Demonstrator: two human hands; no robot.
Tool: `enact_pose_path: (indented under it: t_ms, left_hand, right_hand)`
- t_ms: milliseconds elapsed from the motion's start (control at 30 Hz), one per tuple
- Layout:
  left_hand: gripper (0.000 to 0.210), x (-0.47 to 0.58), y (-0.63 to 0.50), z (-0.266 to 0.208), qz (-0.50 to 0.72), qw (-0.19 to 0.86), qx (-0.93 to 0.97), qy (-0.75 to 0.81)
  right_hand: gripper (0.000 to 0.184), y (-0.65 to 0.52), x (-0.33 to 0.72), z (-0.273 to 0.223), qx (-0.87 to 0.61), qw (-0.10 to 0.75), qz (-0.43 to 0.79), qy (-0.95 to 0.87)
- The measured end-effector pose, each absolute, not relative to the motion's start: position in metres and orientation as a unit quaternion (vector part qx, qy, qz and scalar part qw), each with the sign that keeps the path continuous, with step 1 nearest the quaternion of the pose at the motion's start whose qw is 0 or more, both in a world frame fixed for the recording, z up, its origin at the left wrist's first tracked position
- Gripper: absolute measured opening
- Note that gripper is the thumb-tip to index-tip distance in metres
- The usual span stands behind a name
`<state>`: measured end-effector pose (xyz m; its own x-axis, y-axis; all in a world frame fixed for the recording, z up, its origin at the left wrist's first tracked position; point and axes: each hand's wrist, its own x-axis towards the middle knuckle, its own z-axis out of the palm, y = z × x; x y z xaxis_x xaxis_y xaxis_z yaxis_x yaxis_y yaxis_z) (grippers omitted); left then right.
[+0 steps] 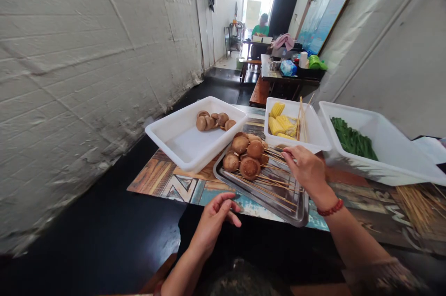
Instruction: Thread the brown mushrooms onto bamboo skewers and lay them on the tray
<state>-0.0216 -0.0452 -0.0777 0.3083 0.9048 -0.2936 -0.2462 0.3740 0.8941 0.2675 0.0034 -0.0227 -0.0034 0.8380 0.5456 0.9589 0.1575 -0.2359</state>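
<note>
My right hand (304,168) is closed in a pinch on the stick end of a mushroom skewer, above the right part of a metal tray (302,212). Brown mushrooms (250,168) on bamboo sticks are heaped at the tray's left end, their sticks (275,183) pointing right. In front of the tray's near edge hovers my left hand (219,212), its fingers loosely curled and apart, with nothing in it. Behind and to the left, a white tub (170,142) contains several loose mushrooms (212,120).
A white tub (318,133) beyond the metal tray contains corn pieces (284,123) and sticks. Right of it, another tub (400,156) holds green leaves (353,138). Loose bamboo sticks (420,207) lie at the far right. A person (261,29) sits at a distant table.
</note>
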Motion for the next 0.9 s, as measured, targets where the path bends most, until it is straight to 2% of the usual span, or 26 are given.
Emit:
enact_pose_path:
  t_ms: [133,233,400,567,700,767,900]
  left_hand:
    - [0.043,-0.028,-0.048,-0.072,0.401,0.715,0.385,0.424]
    - [0.040,-0.040,-0.044,-0.061,0.418,0.697,0.398,0.425]
    - [0.037,-0.066,-0.025,-0.021,0.486,0.630,0.431,0.426]
    - [0.035,-0.083,0.012,0.022,0.546,0.527,0.491,0.427]
    - [0.038,-0.085,0.063,0.036,0.531,0.440,0.568,0.449]
    - [0.042,-0.082,0.093,0.037,0.478,0.389,0.615,0.493]
    - [0.033,-0.074,0.151,0.035,0.413,0.355,0.667,0.509]
  right_hand:
    - [0.020,-0.022,0.261,-0.015,-0.580,0.386,-0.185,-0.693]
    - [0.016,-0.049,0.248,-0.018,-0.541,0.425,-0.158,-0.709]
    - [0.019,-0.078,0.219,-0.052,-0.534,0.344,-0.020,-0.772]
    - [0.022,-0.075,0.209,-0.084,-0.565,0.311,0.009,-0.764]
    - [0.023,-0.068,0.211,-0.092,-0.579,0.287,0.054,-0.761]
    - [0.023,-0.065,0.212,-0.093,-0.583,0.281,0.063,-0.760]
    - [0.019,-0.062,0.214,-0.095,-0.591,0.275,0.064,-0.755]
